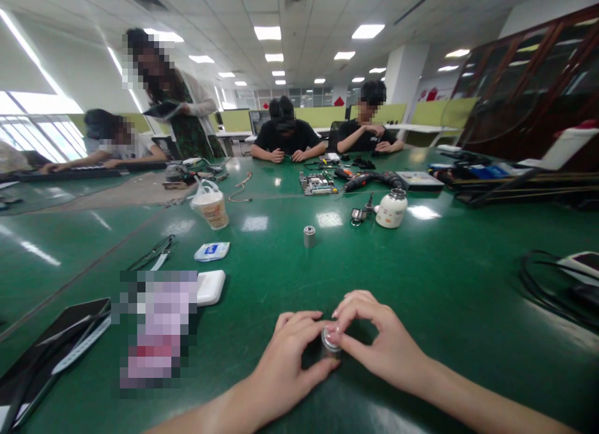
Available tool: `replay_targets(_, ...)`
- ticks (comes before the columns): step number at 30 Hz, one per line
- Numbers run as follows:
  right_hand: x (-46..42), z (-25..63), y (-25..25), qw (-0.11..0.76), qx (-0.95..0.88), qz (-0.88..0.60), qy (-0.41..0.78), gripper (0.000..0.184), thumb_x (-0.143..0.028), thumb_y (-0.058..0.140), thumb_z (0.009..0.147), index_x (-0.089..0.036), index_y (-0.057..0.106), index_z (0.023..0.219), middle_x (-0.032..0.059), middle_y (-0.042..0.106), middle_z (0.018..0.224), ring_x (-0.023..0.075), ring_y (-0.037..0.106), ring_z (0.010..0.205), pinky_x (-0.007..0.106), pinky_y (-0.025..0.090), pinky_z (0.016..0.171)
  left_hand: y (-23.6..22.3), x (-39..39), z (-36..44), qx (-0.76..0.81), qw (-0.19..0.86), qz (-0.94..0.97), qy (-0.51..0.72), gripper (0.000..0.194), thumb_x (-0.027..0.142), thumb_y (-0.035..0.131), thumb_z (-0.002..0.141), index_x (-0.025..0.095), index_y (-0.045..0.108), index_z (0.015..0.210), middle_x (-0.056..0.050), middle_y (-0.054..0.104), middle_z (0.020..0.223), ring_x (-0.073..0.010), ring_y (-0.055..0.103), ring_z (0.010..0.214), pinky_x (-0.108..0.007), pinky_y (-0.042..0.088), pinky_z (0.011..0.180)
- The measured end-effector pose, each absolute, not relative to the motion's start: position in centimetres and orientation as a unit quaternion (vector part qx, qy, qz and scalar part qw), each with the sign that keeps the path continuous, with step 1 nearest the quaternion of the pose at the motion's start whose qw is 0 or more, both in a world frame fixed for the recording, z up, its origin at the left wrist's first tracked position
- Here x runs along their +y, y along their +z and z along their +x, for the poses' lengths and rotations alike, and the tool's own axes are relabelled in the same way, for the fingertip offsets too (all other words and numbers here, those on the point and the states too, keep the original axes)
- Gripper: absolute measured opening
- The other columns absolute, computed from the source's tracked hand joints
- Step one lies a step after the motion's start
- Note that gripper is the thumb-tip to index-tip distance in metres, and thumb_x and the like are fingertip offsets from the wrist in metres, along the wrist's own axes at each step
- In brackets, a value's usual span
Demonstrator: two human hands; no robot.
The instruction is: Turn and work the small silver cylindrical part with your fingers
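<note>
Left hand (290, 356) gripping small metal cylinder (330, 352), near, right hand (386, 343) pinching its top, second cylinder (309, 237) farther, green table (444, 278)

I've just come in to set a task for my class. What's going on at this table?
A person works with both hands on a small metal cylinder: the left hand is around its side, the right hand has thumb and fingers at its top. A second metal cylinder stands upright, untouched, further up the green table. Beyond it, to the right, stands a white bottle; a circuit board lies farther back.
</note>
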State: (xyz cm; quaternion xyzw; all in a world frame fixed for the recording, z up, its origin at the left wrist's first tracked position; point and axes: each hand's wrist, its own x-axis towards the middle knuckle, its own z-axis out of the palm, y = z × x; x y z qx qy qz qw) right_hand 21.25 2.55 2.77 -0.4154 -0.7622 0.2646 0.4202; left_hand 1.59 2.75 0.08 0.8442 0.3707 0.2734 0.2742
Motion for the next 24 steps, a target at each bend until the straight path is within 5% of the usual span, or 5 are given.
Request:
replay_targets(13,5.2,23.6,3.0,0.53,-0.646,-0.447,0.321,0.024,-0.035,0.077,0.076,-0.021,0.057,0.073,0.0019,0.069,0.077,0.0222,0.072,0.081,0.036,0.054,0.079,0.5,2.8,1.6,0.381,0.275,0.85,0.24,0.037,0.029,0.072,0.083,0.026,0.063,0.118,-0.006,0.068,0.119,-0.0286,0.054,0.12,-0.045,0.038,0.1)
replay_targets(19,9.2,28.2,-0.1,0.413,-0.712,-0.524,0.221,0.02,-0.039,0.073,0.076,-0.02,0.066,0.073,0.0042,0.072,0.079,0.0235,0.069,0.08,0.042,0.053,0.081,0.4,3.0,1.6,0.387,0.275,0.849,0.234,0.038,0.03,0.072,0.082,0.025,0.064,0.119,-0.008,0.068,0.12,-0.0294,0.054,0.12,-0.046,0.037,0.101)
replay_targets(24,9.6,29.0,-1.2,0.407,-0.718,-0.513,0.236,0.02,-0.036,0.073,0.076,-0.02,0.07,0.087,0.0056,0.074,0.095,0.0245,0.068,0.092,0.045,0.051,0.09,0.4,2.9,1.5,0.385,0.278,0.848,0.237,0.037,0.03,0.072,0.082,0.025,0.064,0.119,-0.008,0.069,0.119,-0.0297,0.055,0.12,-0.046,0.038,0.1)
